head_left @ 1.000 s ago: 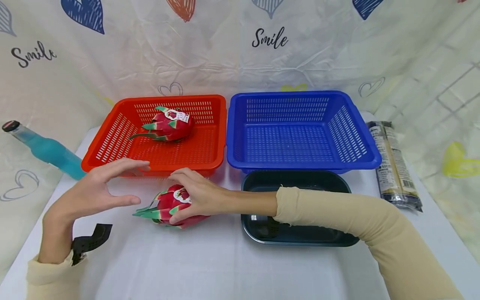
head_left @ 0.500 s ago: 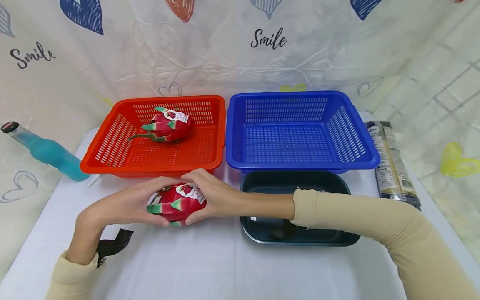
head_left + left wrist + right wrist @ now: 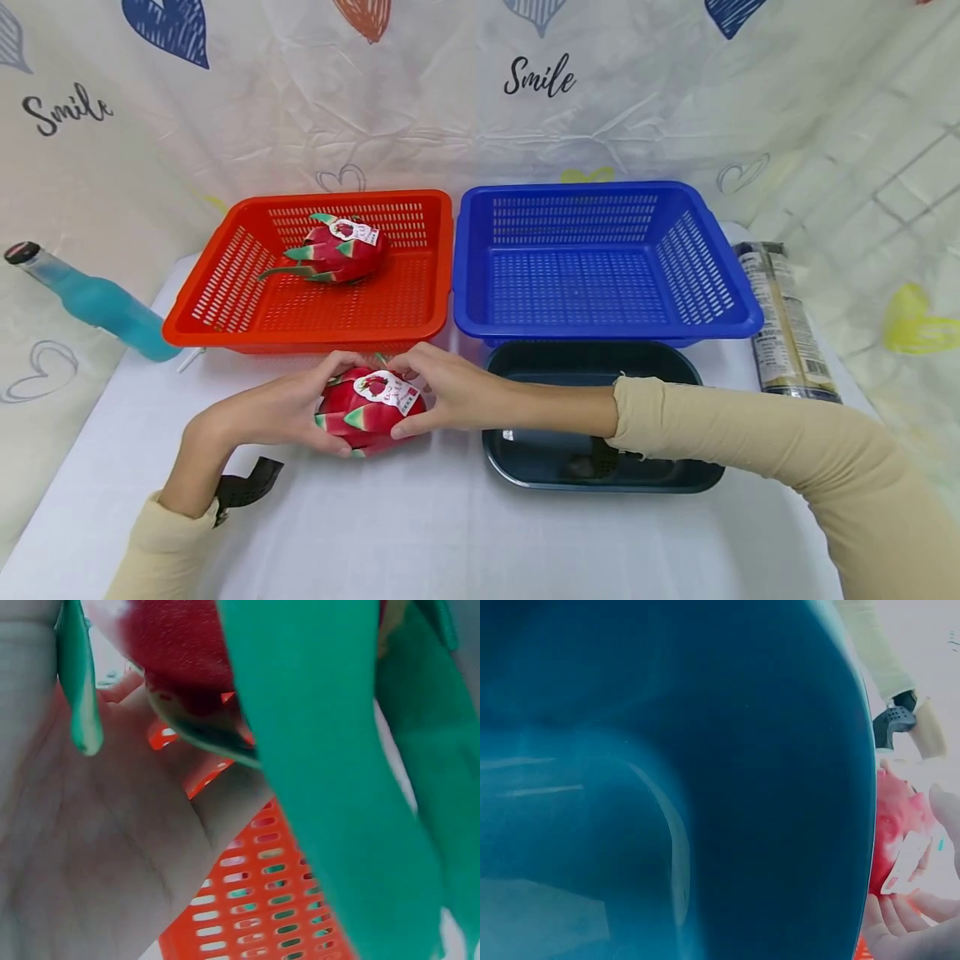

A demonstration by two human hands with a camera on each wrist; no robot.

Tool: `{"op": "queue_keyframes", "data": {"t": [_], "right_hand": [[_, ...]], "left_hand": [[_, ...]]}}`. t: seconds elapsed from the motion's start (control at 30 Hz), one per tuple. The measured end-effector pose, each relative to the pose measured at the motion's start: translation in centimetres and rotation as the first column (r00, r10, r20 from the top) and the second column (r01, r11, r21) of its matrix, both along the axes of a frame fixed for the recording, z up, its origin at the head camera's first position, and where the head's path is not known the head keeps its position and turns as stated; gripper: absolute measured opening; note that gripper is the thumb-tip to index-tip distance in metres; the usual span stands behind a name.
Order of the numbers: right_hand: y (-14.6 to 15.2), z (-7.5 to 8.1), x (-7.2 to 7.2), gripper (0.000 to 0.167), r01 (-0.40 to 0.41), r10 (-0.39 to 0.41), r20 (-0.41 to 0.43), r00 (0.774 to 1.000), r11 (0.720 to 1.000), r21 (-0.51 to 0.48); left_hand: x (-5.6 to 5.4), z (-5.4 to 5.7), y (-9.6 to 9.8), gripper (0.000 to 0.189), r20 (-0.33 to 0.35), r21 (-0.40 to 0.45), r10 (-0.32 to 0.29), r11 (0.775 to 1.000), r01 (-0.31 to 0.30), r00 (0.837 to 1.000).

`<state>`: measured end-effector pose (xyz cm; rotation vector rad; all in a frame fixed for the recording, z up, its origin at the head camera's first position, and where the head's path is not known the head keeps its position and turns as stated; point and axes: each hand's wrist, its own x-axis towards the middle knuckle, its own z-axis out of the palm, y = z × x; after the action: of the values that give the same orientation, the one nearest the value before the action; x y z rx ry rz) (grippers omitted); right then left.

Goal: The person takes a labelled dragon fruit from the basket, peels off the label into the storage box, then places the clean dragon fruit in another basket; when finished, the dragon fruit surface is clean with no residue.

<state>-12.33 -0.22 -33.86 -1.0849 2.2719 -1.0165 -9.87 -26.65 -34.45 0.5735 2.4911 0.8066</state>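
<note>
A red dragon fruit [image 3: 375, 435] with green-tipped scales and a white label lies on the table in front of the red basket, between both hands. My left hand [image 3: 273, 408] curves around its left end, thumb at the near side. From the right, my right hand [image 3: 461, 390] grips the other end, fingers at the far side and thumb at the near side. In the left wrist view, long green leaves [image 3: 322, 772] of the fruit cross close before the camera beside the palm [image 3: 97, 847]. The right wrist view shows the fruit [image 3: 894, 817] beyond the dark tray, fingers [image 3: 889, 919] beneath it.
A second dragon fruit [image 3: 345, 254] sits in the red basket [image 3: 300, 340]. Beside it stands a blue basket [image 3: 600, 330]. Below my right forearm is a dark oval tray [image 3: 600, 482]. A blue bottle [image 3: 97, 302] stands left, a printed packet [image 3: 787, 333] lies right.
My left hand has come in from the left and taken hold of the dragon fruit's leafy end. The fruit has shifted slightly right, and my right hand has moved right with it.
</note>
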Motion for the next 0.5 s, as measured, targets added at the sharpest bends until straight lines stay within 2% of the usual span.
{"op": "queue_keyframes", "data": {"t": [0.23, 0.5], "right_hand": [[-0.4, 0.1, -0.4, 0.067, -0.027, 0.031, -0.067, 0.997, 0.998, 0.061], [-1.2, 0.6, -0.7, 0.063, -0.019, 0.031, -0.104, 0.994, 0.992, 0.121]], "left_hand": [[-0.2, -0.5, 0.2, 0.096, 0.013, 0.001, -0.012, 1.000, 0.012, 1.000], [0.0, -0.8, 0.2, 0.095, 0.090, 0.023, 0.008, 1.000, -0.010, 0.996]]}}
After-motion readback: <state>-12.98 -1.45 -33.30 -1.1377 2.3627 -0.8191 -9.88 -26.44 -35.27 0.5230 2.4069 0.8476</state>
